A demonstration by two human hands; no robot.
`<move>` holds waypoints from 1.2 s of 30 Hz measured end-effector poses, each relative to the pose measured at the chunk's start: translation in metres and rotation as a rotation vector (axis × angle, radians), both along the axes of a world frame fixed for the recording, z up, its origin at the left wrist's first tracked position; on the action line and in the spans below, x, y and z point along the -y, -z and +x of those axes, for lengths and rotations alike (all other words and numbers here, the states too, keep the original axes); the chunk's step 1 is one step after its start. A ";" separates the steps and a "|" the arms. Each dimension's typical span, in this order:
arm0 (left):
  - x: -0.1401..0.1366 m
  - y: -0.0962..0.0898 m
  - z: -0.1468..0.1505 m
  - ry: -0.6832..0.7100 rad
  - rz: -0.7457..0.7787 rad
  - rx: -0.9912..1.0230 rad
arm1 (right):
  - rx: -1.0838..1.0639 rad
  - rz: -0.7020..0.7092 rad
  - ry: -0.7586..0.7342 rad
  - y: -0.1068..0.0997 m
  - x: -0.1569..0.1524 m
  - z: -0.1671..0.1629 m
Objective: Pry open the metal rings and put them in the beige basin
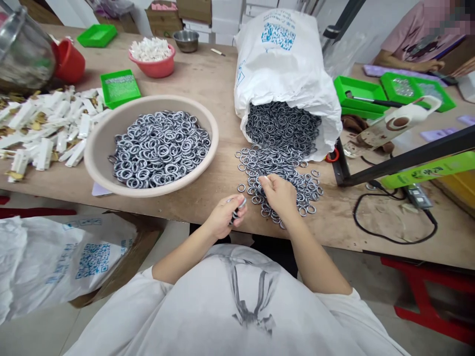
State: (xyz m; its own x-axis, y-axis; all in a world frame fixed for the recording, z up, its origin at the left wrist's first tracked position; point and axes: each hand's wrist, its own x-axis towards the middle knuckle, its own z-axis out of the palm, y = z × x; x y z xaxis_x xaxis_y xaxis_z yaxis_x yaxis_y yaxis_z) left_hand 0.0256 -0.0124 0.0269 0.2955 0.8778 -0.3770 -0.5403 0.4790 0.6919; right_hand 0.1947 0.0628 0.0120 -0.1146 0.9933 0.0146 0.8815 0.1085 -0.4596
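Note:
Near the table's front edge, my left hand (226,216) is closed around a few metal rings (235,213), which show between thumb and fingers. My right hand (278,194) rests over the loose ring pile (284,170), its fingers pinched together; whether a ring is between them is hidden. The pile spills from the mouth of a white woven sack (282,59) lying on its side, with more dark rings (284,126) inside. Left of my hands stands a wide beige basin (152,190) holding many similar rings (163,146).
White box-like pieces (46,131) lie heaped at left. Behind the basin are a green tray (120,89) and a pink bowl (153,52) of white pieces. At right stand a black metal frame (408,158), a cable (393,242) and a bottle (403,121). Another person (411,39) sits beyond.

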 end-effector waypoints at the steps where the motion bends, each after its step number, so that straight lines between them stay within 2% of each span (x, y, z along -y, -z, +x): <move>1: 0.000 0.002 -0.003 -0.029 -0.014 -0.010 | 0.061 0.008 -0.035 0.001 -0.003 -0.002; 4: -0.004 0.009 -0.012 -0.099 -0.046 -0.056 | 0.191 -0.013 -0.165 0.001 -0.007 -0.018; 7: -0.008 0.014 -0.018 -0.155 -0.073 -0.085 | 0.285 -0.097 -0.257 0.000 -0.008 -0.038; 11: -0.008 0.015 -0.025 -0.234 -0.109 -0.113 | 0.297 -0.151 -0.296 -0.002 -0.013 -0.050; 14: -0.009 0.015 -0.029 -0.264 -0.106 -0.138 | 0.130 -0.153 -0.258 -0.005 -0.014 -0.047; 16: -0.010 0.017 -0.028 -0.273 -0.051 -0.210 | -0.086 -0.177 -0.216 -0.008 -0.012 -0.041; 19: -0.014 0.024 -0.026 -0.276 0.088 -0.405 | -0.462 -0.240 -0.168 -0.010 -0.005 -0.030; 21: -0.017 0.031 -0.025 -0.260 0.199 -0.595 | -0.606 -0.231 -0.129 -0.011 0.000 -0.023; 24: -0.024 0.036 -0.029 -0.211 0.338 -0.925 | -0.632 -0.177 -0.051 -0.011 0.006 -0.011; 28: -0.034 0.028 -0.037 -0.125 0.443 -1.376 | -0.648 -0.107 0.022 -0.009 0.010 0.010; 31: -0.046 0.017 -0.038 0.086 0.480 -1.669 | -0.691 -0.036 0.103 -0.004 0.012 0.027; 36: -0.073 0.020 -0.024 0.406 0.501 -1.910 | -0.730 -0.001 0.160 0.002 0.015 0.040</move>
